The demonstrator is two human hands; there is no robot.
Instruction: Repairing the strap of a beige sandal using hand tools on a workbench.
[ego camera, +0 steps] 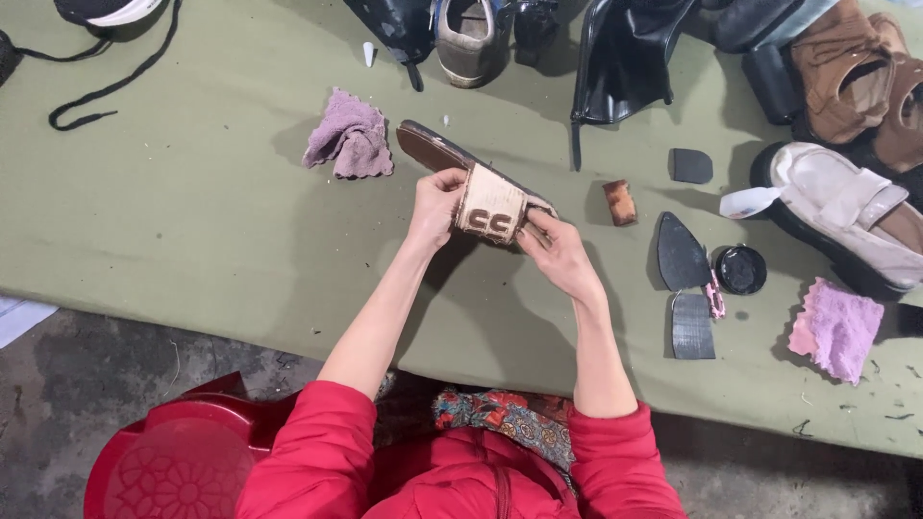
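I hold a brown flat sandal (435,149) with a cream woven strap (492,207) just above the olive-green cloth (192,211). My left hand (435,204) grips the strap's left side, fingers curled over the sole edge. My right hand (558,255) holds the toe end and the strap's right side. The sandal lies tilted, heel pointing up and left. Both sleeves are red.
A mauve rag (351,139) lies left of the sandal. To the right sit a small brown block (620,202), black sole pieces (681,255), an open polish tin (742,269), a pink cloth (838,329) and a cream shoe (846,211). Several shoes line the far edge. A red plastic stool (178,466) stands below.
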